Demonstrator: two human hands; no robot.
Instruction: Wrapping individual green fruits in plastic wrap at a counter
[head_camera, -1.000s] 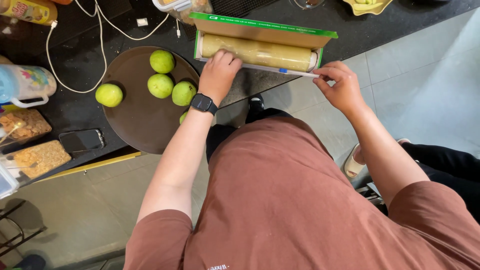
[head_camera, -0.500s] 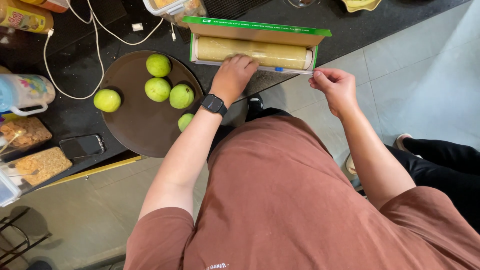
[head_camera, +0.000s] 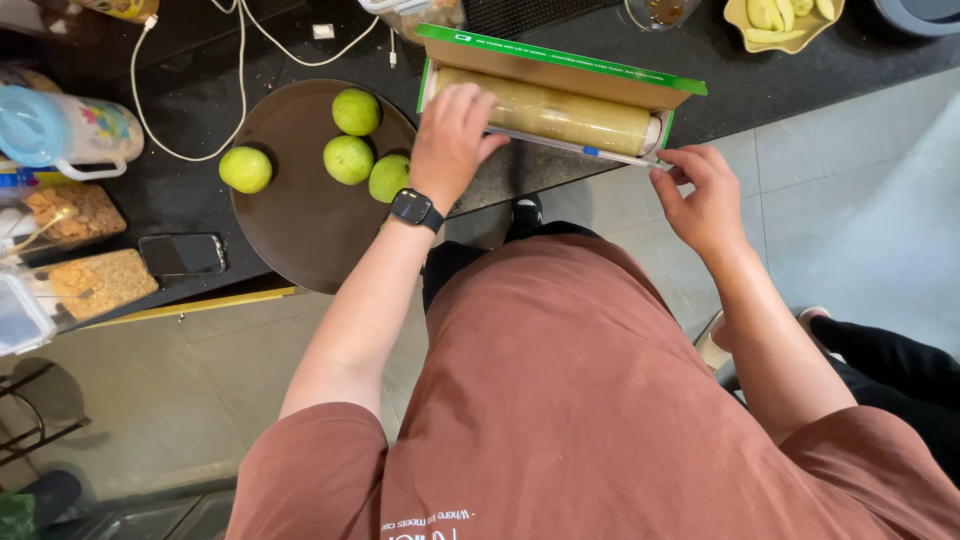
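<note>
Fingers: L hand (head_camera: 452, 140) flat, spread on glossy cling-film roll (head_camera: 560, 110) – R hand (head_camera: 700, 195) pinching cardboard box (head_camera: 560, 62) edge

A dark counter (head_camera: 300, 50) stands above a grey tiled floor (head_camera: 860, 200).

Bright even light, soft shadows, sharp, slight edge distortion.

The wrap box (head_camera: 560, 90) lies at the counter (head_camera: 250, 45) front edge; right of the round tray (head_camera: 290, 210), which carries three fruits (head_camera: 348, 158).
</note>
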